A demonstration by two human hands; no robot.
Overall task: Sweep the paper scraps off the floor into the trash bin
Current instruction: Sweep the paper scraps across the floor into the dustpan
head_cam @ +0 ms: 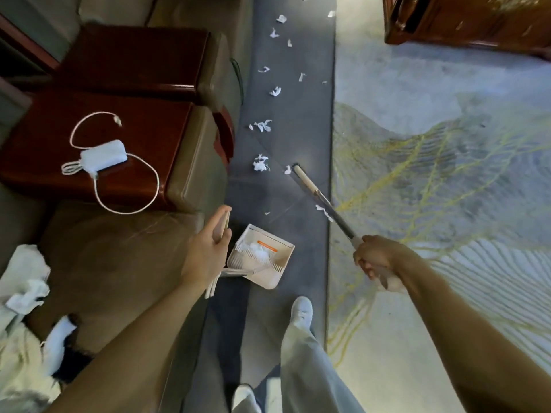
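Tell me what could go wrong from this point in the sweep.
1. The dustpan, held by the left hand, already carries scraps; tilting it could spill them.
2. The broom in the right hand lies beside the rug; a scrap there could get flicked onto it.

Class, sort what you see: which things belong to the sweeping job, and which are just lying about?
For the job: broom, gripped by the right hand; dustpan, its handle held by the left hand; paper scraps on the grey floor.

Lying about: charger with cable on the wooden table; crumpled cloth on the sofa; patterned rug.
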